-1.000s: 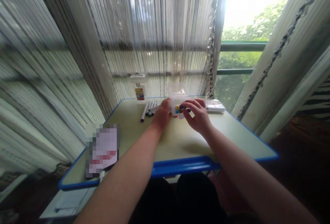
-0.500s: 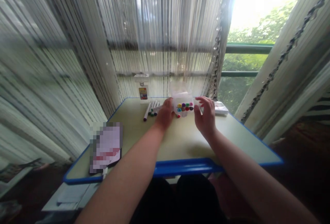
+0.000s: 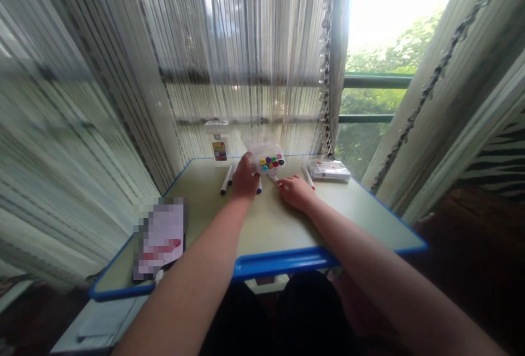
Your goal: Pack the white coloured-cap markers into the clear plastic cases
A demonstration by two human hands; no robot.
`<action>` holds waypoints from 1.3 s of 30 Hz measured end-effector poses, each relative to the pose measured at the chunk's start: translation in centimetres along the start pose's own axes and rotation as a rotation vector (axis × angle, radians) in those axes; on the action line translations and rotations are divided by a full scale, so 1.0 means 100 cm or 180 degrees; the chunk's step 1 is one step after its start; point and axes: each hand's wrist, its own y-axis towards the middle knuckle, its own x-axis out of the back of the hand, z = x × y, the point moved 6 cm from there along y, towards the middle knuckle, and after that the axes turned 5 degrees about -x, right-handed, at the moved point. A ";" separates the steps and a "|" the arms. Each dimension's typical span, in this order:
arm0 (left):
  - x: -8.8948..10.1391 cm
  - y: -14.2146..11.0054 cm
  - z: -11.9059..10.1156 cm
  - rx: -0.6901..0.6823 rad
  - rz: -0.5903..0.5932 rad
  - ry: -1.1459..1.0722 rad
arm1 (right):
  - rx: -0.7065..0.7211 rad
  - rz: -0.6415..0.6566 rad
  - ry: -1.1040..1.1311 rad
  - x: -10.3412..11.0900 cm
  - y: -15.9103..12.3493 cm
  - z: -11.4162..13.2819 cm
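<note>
Lowered since the earlier frame, the right hand has a red-tipped marker at its bent fingertips; whether they pinch it, I cannot tell. The left hand clasps the clear case by its left side, just above the marker.

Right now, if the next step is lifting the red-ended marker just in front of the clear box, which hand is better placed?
Right, I'd judge: the right hand has its fingertips at the red-ended marker, while the left hand is occupied holding the clear box by its left side.
</note>
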 end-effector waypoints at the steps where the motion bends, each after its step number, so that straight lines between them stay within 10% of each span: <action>1: 0.000 0.000 0.000 -0.0046 -0.0015 -0.0040 | -0.0101 -0.0024 -0.0012 0.002 -0.001 -0.003; 20: -0.009 -0.008 -0.010 -0.0697 0.0103 -0.0226 | 0.0207 -0.0107 0.0130 0.003 0.000 -0.001; 30: -0.009 -0.011 -0.012 -0.0653 0.0158 -0.0235 | 0.0216 -0.2791 0.1064 0.089 -0.038 -0.014; 39: -0.009 -0.009 -0.013 -0.0707 0.0124 -0.0068 | 0.0161 -0.3257 0.2005 0.092 -0.059 -0.017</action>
